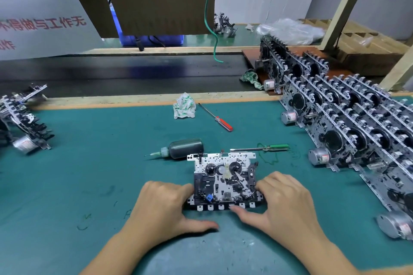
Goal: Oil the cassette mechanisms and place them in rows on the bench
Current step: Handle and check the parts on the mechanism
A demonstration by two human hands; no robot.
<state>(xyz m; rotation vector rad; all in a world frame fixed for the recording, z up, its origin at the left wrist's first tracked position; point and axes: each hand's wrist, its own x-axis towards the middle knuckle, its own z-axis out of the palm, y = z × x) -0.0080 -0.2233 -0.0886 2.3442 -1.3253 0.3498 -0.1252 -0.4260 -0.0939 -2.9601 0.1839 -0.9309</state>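
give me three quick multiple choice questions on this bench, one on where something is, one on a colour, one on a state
1. Where do the finished rows of mechanisms stand?
A. right side of the bench
B. left side
C. on the conveyor

2. What colour is the handle of the screwdriver near the crumpled rag?
A. green
B. red
C. yellow

3. How is the oil bottle?
A. upright
B. held in a hand
C. lying on its side

Answers:
1 A, they are lined up at the right.
2 B, the handle is red.
3 C, it lies flat, needle tip pointing left; the left hand and right hand hold a cassette mechanism.
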